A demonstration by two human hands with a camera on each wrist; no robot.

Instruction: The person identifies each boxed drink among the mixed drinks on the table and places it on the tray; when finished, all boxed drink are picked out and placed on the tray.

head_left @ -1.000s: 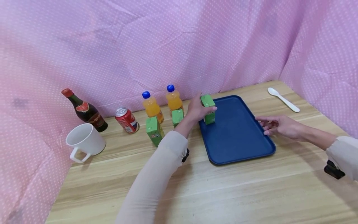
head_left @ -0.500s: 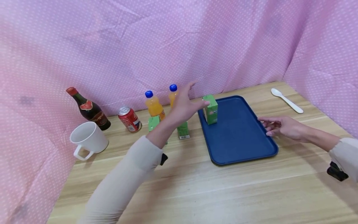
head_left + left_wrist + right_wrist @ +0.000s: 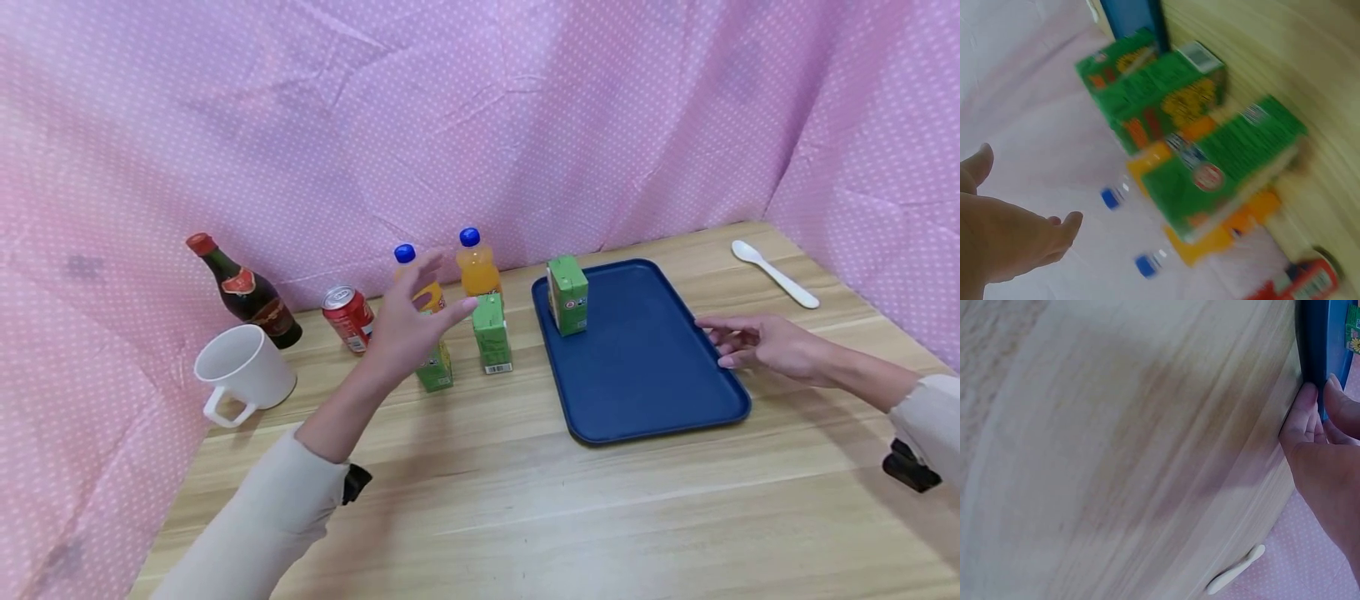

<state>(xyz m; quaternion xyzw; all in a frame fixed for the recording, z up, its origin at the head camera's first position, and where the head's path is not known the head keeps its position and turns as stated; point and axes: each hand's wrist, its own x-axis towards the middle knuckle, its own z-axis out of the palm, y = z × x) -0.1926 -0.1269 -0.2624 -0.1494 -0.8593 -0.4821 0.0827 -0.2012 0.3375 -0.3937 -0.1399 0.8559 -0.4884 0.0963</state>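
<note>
The blue tray (image 3: 645,367) is lying against the fingertips of your right hand (image 3: 776,346); whether they are pinching its rim, I cannot tell. A green carton (image 3: 569,298) is standing on it, across from those fingers. Your left hand (image 3: 405,333) is hovering, thumb and fingers spread wide, a second carton (image 3: 492,335) standing beyond the thumb tip.
</note>
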